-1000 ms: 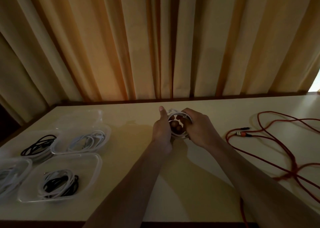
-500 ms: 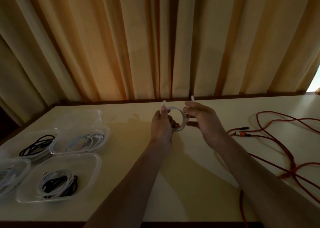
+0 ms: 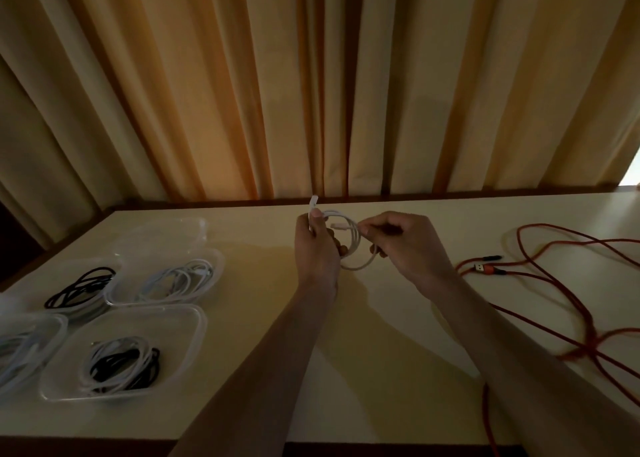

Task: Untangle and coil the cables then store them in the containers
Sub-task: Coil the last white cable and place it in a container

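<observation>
Both hands held a coiled white cable [image 3: 353, 245] above the middle of the counter [image 3: 263, 318]. The left hand [image 3: 317, 248] gripped one side with a plug end sticking up, and the right hand [image 3: 405, 245] pinched the other side. Clear containers [image 3: 194, 328] with coiled cables stood at the left; a loose orange cable [image 3: 554, 283] lay at the right.

Dim orange curtains [image 3: 311, 75] behind cream table [image 3: 398, 370]

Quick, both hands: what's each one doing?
Left hand: grips the coiled white cable.
Right hand: fingers pinch the same coil.
</observation>
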The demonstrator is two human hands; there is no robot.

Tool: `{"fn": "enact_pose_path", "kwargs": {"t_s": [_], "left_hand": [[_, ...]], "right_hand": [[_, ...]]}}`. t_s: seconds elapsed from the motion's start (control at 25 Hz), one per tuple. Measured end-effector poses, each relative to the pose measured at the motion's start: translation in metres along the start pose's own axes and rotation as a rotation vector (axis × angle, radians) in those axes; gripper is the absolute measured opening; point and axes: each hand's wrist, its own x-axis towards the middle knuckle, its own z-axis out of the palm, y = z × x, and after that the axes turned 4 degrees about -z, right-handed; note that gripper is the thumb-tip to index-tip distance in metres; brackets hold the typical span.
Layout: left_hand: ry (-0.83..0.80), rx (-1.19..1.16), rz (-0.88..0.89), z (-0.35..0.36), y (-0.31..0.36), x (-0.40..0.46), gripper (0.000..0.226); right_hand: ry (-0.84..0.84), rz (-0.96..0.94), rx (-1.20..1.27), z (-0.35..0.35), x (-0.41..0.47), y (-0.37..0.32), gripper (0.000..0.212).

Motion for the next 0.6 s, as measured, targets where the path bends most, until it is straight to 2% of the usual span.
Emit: {"fn": "enact_pose_path", "kwargs": {"t_s": [0.08, 0.16, 0.28, 0.36, 0.48, 0.6], "left_hand": [[-0.043, 0.092, 0.114, 0.001, 0.002, -0.005, 0.032], [-0.163, 0.127, 0.190, 0.002, 0.003, -0.009, 0.026], [-0.397, 0.077, 0.159, 0.005, 0.003, -0.015, 0.027], [-0.442, 0.025, 0.113, 0.009, 0.003, -0.017, 0.030], [-0.390, -0.079, -0.024, 0.008, 0.005, -0.014, 0.031], [-0.334, -0.182, -0.166, 0.004, 0.007, -0.008, 0.030]], "right_hand": [[0.030, 0.003, -0.103, 0.001, -0.001, 0.003, 0.012], [0.045, 0.032, -0.186, 0.001, -0.001, 0.004, 0.024], [-0.048, 0.042, -0.311, 0.001, 0.002, 0.006, 0.017], [-0.111, 0.122, -0.135, 0.001, 0.003, 0.009, 0.023], [-0.163, 0.284, 0.257, -0.001, 0.005, 0.010, 0.020], [-0.100, 0.383, 0.664, -0.010, 0.009, 0.005, 0.027]]}}
